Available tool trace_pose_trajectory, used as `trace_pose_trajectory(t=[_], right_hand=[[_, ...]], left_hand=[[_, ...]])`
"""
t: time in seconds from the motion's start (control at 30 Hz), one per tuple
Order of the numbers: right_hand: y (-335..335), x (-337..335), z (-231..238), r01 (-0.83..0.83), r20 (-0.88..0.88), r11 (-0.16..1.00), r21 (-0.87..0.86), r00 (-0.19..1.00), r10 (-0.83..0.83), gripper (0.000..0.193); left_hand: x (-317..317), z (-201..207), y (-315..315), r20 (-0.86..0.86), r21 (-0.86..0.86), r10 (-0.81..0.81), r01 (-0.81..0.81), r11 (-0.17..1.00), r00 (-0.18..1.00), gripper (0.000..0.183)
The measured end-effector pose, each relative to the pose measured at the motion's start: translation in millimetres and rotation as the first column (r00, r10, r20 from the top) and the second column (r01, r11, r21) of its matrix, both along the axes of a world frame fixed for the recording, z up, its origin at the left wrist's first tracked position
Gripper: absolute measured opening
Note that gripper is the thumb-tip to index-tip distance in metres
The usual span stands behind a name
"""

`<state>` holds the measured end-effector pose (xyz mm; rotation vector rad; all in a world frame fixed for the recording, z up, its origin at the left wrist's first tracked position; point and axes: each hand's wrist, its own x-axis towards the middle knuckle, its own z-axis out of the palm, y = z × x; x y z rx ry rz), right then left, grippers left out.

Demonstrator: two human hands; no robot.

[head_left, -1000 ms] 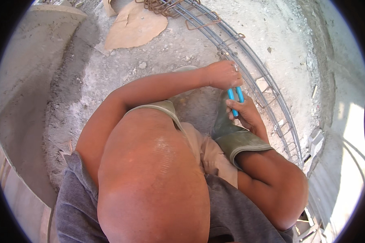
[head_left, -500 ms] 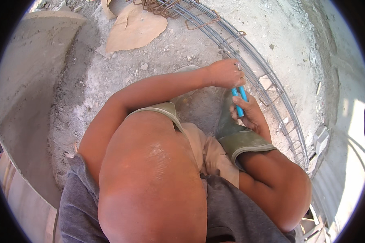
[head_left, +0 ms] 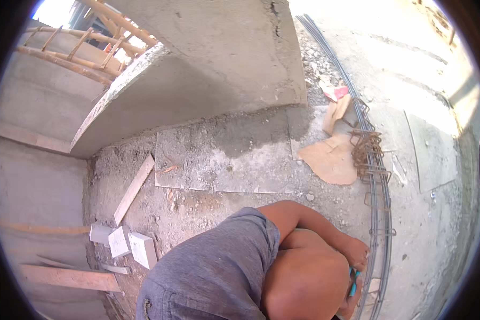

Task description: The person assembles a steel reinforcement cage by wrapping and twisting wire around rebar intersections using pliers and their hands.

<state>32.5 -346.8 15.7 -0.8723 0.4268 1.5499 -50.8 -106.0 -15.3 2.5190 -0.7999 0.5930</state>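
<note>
My left hand [head_left: 356, 252] is closed in a fist beside the steel bars of the rebar cage [head_left: 377, 213]. What it grips, if anything, is hidden. Just below it, a blue-handled tool that looks like pliers [head_left: 353, 287] shows between my two hands; its head is out of sight. My right hand [head_left: 351, 305] is wrapped around the blue handles, mostly hidden behind my bent knee. Several rusty wire stirrups [head_left: 369, 152] are bunched around the bars farther up.
A torn brown paper sheet [head_left: 333, 160] lies left of the bars. A curved concrete wall [head_left: 197, 88] stands ahead. At left are a wooden plank [head_left: 134, 189], white blocks [head_left: 143, 249] and a reddish board [head_left: 69, 277]. Bamboo poles [head_left: 69, 64] rise at far left.
The view has swung left and up, so both hands now sit at the lower right. The blue handles remain in my right hand, with my left fist close by.
</note>
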Motion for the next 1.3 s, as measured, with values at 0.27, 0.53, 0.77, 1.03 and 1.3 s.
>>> trace_pose_trajectory(t=[0.27,0.53,0.77,1.03,1.3], right_hand=[[59.6,0.3,50.8,-0.371,0.671,0.735,-0.567,0.31,0.674,0.044],[73.6,5.6,83.2,-0.39,0.655,0.548,-0.74,-0.235,0.718,0.038],[69.0,14.0,83.4,-0.397,0.637,0.521,-0.756,-0.262,0.725,0.034],[54.6,30.3,68.3,-0.433,0.626,0.522,-0.735,-0.136,0.768,0.029],[-11.2,90.3,3.1,-0.437,0.628,0.559,-0.705,-0.018,0.778,0.024]], left_hand=[[-7.1,23.7,28.1,-0.255,0.037,-0.048,0.06,0.998,0.966,0.035],[-6.7,27.3,15.4,-0.548,-0.172,-0.091,-0.005,0.985,0.832,0.031],[-2.4,14.3,4.8,-0.57,-0.313,-0.124,-0.075,0.947,0.813,0.028],[5.9,4.1,-6.8,-0.574,-0.399,-0.117,-0.152,0.904,0.811,0.025],[7.0,2.1,-8.3,-0.635,-0.675,-0.456,-0.161,0.72,0.624,0.021]])
